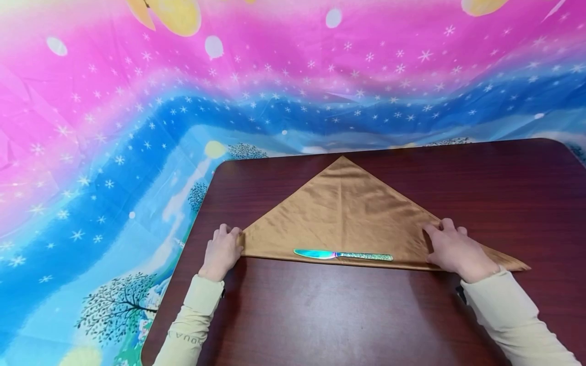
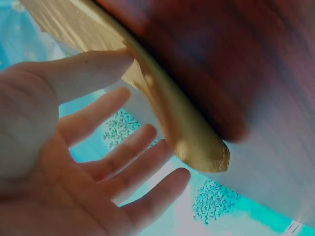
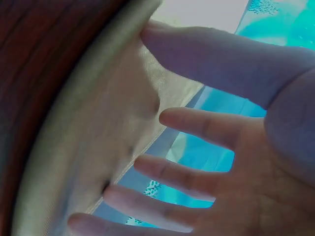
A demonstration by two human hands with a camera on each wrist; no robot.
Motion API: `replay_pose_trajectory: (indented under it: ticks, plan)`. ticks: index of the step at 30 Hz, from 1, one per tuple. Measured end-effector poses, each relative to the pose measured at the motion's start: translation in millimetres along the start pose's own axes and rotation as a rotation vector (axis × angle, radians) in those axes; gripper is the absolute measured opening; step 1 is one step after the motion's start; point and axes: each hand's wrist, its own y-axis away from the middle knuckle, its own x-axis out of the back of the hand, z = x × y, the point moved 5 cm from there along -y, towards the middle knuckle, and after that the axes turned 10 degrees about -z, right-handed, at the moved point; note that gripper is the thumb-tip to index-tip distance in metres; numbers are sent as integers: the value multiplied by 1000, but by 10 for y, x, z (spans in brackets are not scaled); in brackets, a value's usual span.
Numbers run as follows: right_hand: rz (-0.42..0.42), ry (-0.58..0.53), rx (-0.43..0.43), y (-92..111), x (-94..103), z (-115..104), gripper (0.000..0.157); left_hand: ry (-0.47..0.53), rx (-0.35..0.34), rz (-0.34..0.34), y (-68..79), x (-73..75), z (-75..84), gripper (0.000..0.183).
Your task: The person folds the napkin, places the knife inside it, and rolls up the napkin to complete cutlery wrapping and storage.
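A gold satin cloth [image 1: 366, 208] lies on the table as a triangle, its point towards the far edge and its folded long side towards me. Along that side rests a knife [image 1: 343, 254] with an iridescent blade on the left and a glittery handle. My left hand [image 1: 222, 252] is at the cloth's left end; in the left wrist view its thumb [image 2: 93, 71] touches the cloth and the fingers are spread and slightly bent. Towards the right corner, my right hand [image 1: 458, 252] rests on the cloth, thumb [image 3: 206, 51] and loosely extended fingers touching it.
The dark reddish-brown table [image 1: 320, 310] has rounded corners. Behind it and to its left hangs a pink and blue backdrop [image 1: 137, 112] with snowflakes and trees. Cream sleeves [image 1: 508, 300] cover both forearms.
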Motion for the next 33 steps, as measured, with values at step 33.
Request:
replay_pose_trajectory:
  ticks: [33]
  plan:
    - [-27,-82,1,-65,-123,32,71,60,-17,-63,56,-112,117,34]
